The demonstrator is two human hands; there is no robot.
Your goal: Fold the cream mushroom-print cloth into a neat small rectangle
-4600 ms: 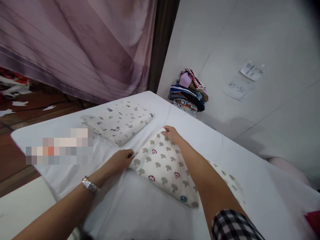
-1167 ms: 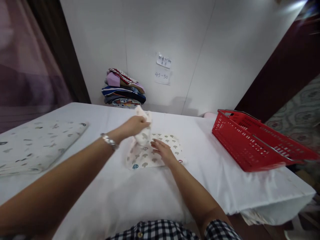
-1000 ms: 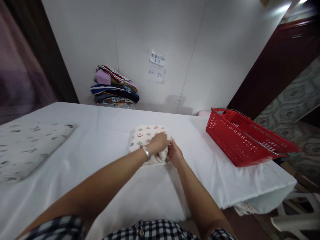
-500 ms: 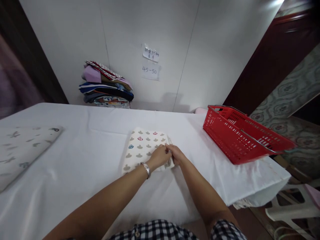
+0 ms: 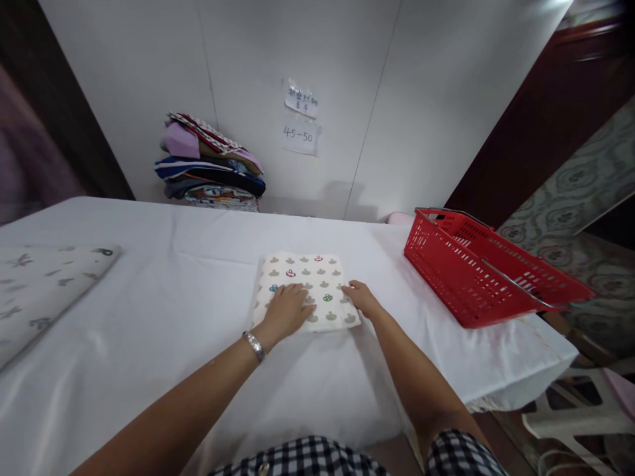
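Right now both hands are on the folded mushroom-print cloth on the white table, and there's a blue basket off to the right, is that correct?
Not quite: the basket is red, not blue, as the head view shows. The rest holds: the left hand lies flat on the folded mushroom-print cloth and the right hand touches its right edge, on the white table.

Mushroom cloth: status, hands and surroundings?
Left hand flat on folded mushroom cloth. Right hand open at its right edge. Red basket apart, right.

Hands (image 5: 325, 305) apart now, L flat on folded cloth (image 5: 307, 281), R at its right edge.
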